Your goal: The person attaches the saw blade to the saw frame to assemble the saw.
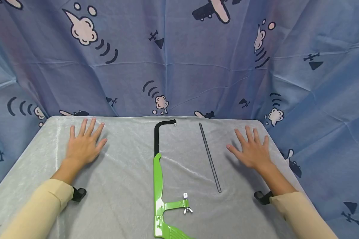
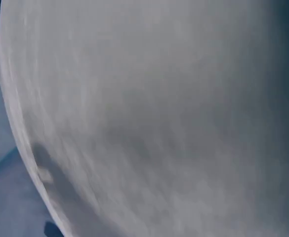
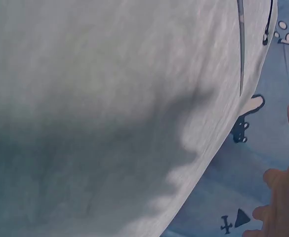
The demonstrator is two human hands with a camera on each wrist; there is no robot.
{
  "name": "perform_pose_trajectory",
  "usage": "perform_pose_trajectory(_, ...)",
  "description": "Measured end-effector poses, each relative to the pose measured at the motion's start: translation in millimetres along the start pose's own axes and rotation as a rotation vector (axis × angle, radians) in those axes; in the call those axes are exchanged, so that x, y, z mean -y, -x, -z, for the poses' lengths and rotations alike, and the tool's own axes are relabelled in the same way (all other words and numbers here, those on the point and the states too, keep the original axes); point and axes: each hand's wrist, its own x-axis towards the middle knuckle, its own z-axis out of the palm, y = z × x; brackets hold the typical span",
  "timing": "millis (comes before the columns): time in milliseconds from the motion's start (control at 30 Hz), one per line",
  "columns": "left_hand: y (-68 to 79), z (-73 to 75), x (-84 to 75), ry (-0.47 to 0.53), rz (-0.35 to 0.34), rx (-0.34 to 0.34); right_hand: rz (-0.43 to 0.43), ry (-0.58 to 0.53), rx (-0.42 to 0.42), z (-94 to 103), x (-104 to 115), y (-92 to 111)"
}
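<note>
A hacksaw frame (image 1: 158, 179) lies lengthwise in the middle of the table, its green handle end toward me and its black bent arm at the far end. No blade is fitted in it; a wing nut (image 1: 188, 210) shows on its near bracket. To its right, a thin dark grey hacksaw blade (image 1: 209, 157) lies slightly slanted. My left hand (image 1: 83, 146) is spread over the left side of the table, holding nothing. Over the right side, my right hand (image 1: 252, 149) has its fingers spread, nearest to the blade. In the right wrist view the blade (image 3: 241, 49) appears at the top.
Pale grey cloth covers the table (image 1: 122, 186). Behind it and along both sides hangs a blue curtain (image 1: 179, 49) printed with planes and clouds. Each wrist carries a black strap mount, the left one (image 1: 79, 194) and the right one (image 1: 262, 198) below the sleeves.
</note>
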Motion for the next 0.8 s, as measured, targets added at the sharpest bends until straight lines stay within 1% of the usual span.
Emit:
perform_pose_trajectory(200,-3.3,0.2,-18.0,0.007,-0.050,-0.021,0.027,0.004,-0.001,-1.9,12.1,0.4)
perform_pose_trajectory(433,-4.9,1.2,-39.7,0.001,-0.109,-0.046,0.081,-0.006,0.004,-5.7,26.1,2.4)
perform_pose_trajectory(667,-5.1,0.5,-55.5,-0.011,-0.157,-0.045,0.136,-0.011,-0.002,-9.4,37.9,6.6)
perform_pose_trajectory(800,-4.8,0.6,-63.8,-0.010,-0.178,-0.060,0.159,-0.010,-0.007,-11.7,42.2,9.3)
